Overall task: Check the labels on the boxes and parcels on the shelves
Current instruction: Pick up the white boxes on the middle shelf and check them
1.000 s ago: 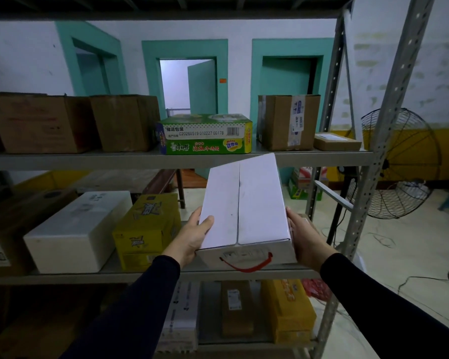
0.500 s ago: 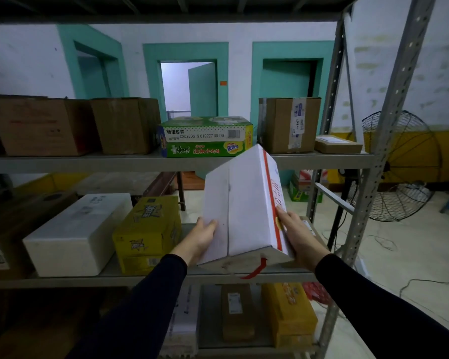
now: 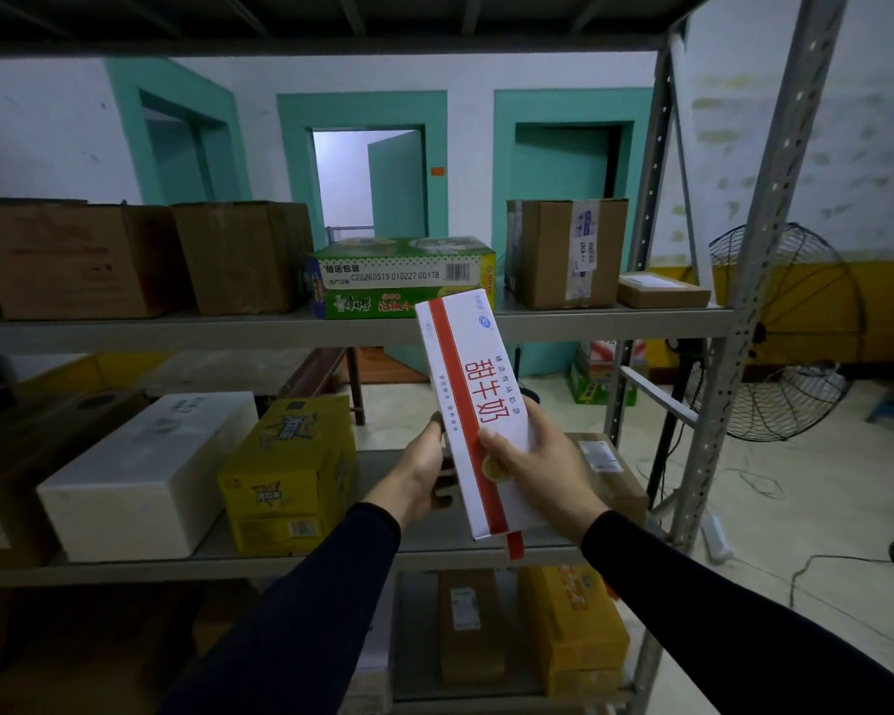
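White milk carton (image 3: pixel 478 405), red stripe and red lettering facing camera, held tilted above front edge of middle shelf (image 3: pixel 125 570), right end. Right hand (image 3: pixel 532 467): thumb across front face, fingers curled behind. Left hand (image 3: pixel 424 472) grips carton's left side.

one head-worn wide-angle view, facing forward and slightly down, close to the metal shelves (image 3: pixel 352 330), doorways beyond.
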Demonstrator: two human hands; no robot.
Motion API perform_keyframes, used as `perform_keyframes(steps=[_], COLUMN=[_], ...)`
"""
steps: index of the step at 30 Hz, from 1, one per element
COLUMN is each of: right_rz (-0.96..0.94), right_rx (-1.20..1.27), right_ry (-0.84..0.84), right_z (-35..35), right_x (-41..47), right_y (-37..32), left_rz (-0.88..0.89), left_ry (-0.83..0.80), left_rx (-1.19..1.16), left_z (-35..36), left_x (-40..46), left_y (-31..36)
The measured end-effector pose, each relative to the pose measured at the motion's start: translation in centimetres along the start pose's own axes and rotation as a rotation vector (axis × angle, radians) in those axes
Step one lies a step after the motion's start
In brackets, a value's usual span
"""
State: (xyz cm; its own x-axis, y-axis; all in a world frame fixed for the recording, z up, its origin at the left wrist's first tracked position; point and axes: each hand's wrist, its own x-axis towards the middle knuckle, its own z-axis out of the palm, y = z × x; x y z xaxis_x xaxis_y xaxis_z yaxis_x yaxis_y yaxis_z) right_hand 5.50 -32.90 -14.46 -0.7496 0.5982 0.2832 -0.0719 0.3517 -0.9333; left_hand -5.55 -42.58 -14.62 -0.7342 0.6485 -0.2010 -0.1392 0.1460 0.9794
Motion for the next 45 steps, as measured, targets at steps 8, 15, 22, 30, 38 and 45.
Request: perform_keyframes(steps=[8, 15, 22, 30, 38, 45], right_rz=[0.059, 0.315, 0.382, 0.343, 0.376, 0.389], right_rx=[0.132, 0.575, 0.555, 0.27, 0.307, 0.35], right_ry=[-0.046, -0.112, -0.108, 0.013, -0.103, -0.052], right_z=[-1.8, -5.4, -5.0, -4.4, -1.6, -1.5], right_x=[0.4, 1.5, 1.1, 1.4, 0.7, 0.7], right_y=[0.8, 1.7, 2.1, 3.6, 2.3, 1.4], left_rz=[0.053, -0.008, 0.016, 0.313, 0.595, 0.583], left_ry=[0.02, -0.026, -0.012, 0.154, 0.377, 0.376], left_rx=[0.039, -0.131, -0.318, 0.415, 1.215, 1.19], left_z=[-1.3, -6.4, -6.5, -5.0, -2.1, -2.1], left_x=[-0.3, 0.3, -0.9, -0.5, -1.5, -1.8], left_y=[-0.5, -2.3, -1.5, -0.2, 0.2, 0.4])
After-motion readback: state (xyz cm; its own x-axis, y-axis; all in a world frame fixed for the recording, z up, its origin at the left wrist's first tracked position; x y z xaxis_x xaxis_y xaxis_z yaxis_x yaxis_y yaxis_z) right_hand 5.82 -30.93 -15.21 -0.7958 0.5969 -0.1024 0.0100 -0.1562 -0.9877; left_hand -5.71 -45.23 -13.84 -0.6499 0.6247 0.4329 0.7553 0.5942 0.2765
